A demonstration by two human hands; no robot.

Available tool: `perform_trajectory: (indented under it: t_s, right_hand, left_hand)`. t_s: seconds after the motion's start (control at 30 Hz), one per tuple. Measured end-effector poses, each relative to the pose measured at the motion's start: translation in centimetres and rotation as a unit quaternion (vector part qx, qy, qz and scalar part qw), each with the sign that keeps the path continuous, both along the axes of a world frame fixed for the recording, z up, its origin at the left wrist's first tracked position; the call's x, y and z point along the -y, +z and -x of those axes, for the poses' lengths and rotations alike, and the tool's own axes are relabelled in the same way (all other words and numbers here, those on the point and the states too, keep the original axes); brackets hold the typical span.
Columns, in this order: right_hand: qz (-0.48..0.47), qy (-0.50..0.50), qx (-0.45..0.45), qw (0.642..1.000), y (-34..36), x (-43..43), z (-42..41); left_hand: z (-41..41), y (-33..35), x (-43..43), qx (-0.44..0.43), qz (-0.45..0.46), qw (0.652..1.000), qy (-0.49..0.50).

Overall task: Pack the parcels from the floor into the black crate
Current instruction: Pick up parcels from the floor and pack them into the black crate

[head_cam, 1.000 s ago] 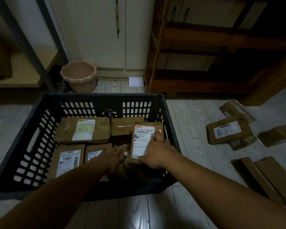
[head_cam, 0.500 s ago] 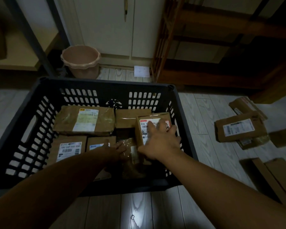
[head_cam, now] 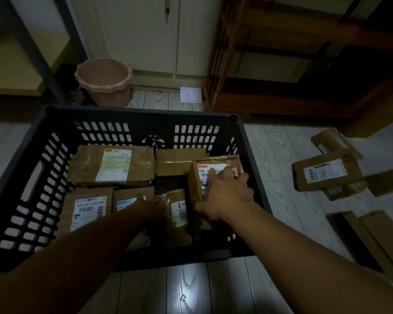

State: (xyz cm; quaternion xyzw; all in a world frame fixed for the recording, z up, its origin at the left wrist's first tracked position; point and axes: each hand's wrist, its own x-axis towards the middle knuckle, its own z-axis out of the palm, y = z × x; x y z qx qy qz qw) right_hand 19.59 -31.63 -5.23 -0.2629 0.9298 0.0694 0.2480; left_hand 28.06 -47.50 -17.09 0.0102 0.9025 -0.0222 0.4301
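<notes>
- Black plastic crate sits on the pale plank floor, with slotted walls all round and brown parcels inside.
- Right hand lies flat on the tilted parcel at the crate's right side. Its fingers are straight and spread over the white label, and the thumb points to the near left.
- Tilted parcel rests close against the right wall, with its left side face showing.
- Left hand touches the wrapped parcel, just left of the tilted one. I cannot tell whether its fingers grip it or only rest against it.
- Both hands are near each other but apart.
- Far-left parcel lies flat, label up, with a plain parcel to its right at the far wall.
- Near-left parcel and middle parcel lie side by side in the near row, labels up.
- Right of the crate, well apart on the floor, a labelled parcel rests on a lower parcel, with a third parcel beyond.
- Flat boxes lie nearer, at the right edge.
- Pink bin stands beyond the crate's far-left corner, with a white paper to its right beside a wooden shelf.
</notes>
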Motion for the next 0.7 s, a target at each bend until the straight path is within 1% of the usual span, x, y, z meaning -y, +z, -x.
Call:
perform_trajectory:
  t_s: [0.1,0.23,0.33,0.47,0.53,0.63,0.7]
  right_hand:
    - [-0.022,0.031,-0.005,0.999,-0.6,0.7,-0.9]
    - [-0.043,0.035,0.009,0.998,-1.6,2.4,-1.0]
    - [-0.029,0.014,0.018,0.999,-2.8,2.5,-0.7]
    - [-0.026,-0.003,0.061,0.998,-4.7,1.5,-0.1]
    - [-0.041,-0.003,0.084,0.996,-5.8,1.4,0.1]
    - [-0.075,0.0,0.114,0.991,-7.2,1.2,0.9]
    - [-0.121,0.026,0.119,0.985,-7.7,0.9,1.1]
  left_hand:
    - [-0.3,-0.8,0.4,0.003,0.002,1.0,-0.005]
    - [-0.2,-0.5,0.4,0.021,0.001,1.0,0.011]
    - [0.1,-0.2,0.3,0.027,-0.014,0.998,0.05]
    - [-0.2,-0.8,0.6,0.021,-0.005,0.999,0.031]
    - [-0.3,-0.9,0.7,0.015,-0.01,1.0,0.014]
    - [-0.3,-0.3,0.5,0.025,-0.012,1.0,0.015]
    - [-0.1,0.4,0.3,0.037,-0.022,0.999,0.015]
